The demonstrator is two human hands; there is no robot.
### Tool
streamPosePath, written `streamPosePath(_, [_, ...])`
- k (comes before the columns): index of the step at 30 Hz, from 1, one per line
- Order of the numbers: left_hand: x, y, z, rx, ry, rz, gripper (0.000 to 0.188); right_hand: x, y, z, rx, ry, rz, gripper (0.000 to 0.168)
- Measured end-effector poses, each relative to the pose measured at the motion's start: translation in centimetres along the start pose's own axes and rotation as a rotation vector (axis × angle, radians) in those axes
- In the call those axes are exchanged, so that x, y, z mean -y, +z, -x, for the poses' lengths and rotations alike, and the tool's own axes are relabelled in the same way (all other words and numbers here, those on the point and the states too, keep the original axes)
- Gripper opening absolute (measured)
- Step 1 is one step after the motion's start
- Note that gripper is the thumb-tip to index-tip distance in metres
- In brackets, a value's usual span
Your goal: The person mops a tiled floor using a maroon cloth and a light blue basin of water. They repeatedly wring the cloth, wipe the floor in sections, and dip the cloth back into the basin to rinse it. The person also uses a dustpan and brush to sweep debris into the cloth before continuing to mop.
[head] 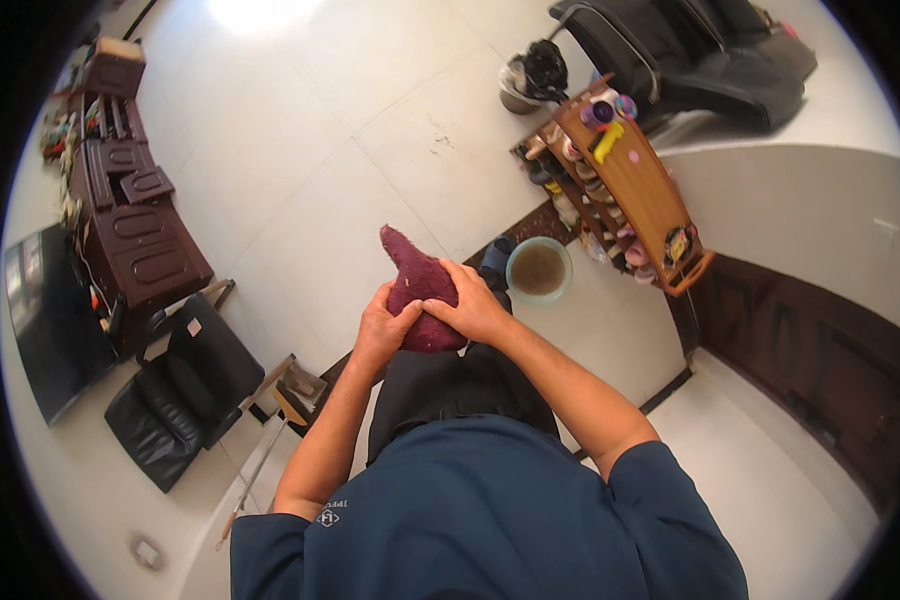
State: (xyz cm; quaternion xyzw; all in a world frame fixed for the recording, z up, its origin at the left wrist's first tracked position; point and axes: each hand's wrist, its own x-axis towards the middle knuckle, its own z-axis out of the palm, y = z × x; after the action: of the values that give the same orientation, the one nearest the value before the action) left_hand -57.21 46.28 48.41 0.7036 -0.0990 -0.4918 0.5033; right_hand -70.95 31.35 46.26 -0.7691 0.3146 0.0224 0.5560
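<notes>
A dark maroon cloth [420, 281], fuzzy and bunched up, is held in front of my waist. My left hand [381, 326] grips its left side and my right hand [476, 304] its right side, with both thumbs meeting on top near its middle. One narrow end of the cloth points away from me, and the wider end hangs towards my body. On the floor to the right of my hands stands a round basin [568, 279] of murky brownish water. The fingers under the cloth are hidden.
A wooden shoe rack [641, 176] with shoes and small items stands at right, beside a lined bin [521, 97] and a black chair [720, 75]. At left are a dark brown cabinet [154, 255], a black leather chair [157, 405] and a long-handled tool [259, 469].
</notes>
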Motion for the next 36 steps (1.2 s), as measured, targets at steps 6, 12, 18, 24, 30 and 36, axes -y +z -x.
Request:
streamPosePath(6, [-1.2,4.0,-1.1,0.023,-0.016,-0.267,0.049,-2.8,-3.2,1.5,0.013,0.072,-0.114,0.089])
streamPosePath(12, [-2.7,7.2,-2.7,0.081,-0.038,-0.267,0.048,-4.5,-6.0,2.0,-0.033,0.104,-0.165,0.089])
streamPosePath(18, [-5.0,8.7,-6.3,0.177,-0.014,-0.318,0.052,-4.7,-8.9,1.8,-0.198,0.100,-0.143,0.081])
streamPosePath(24, [-8.5,11.1,-10.1,0.300,0.047,-0.301,0.058,-6.0,-12.4,0.9,-0.377,0.082,-0.139,0.080])
streamPosePath(30, [-10.4,12.1,-12.8,0.298,0.066,-0.166,0.056,-4.1,-15.4,-2.2,-0.191,0.213,-0.555,0.094])
streamPosePath(36, [-12.3,11.3,-15.8,0.196,0.110,-0.073,0.049,-0.6,-18.0,-6.6,0.065,0.167,-0.806,0.102])
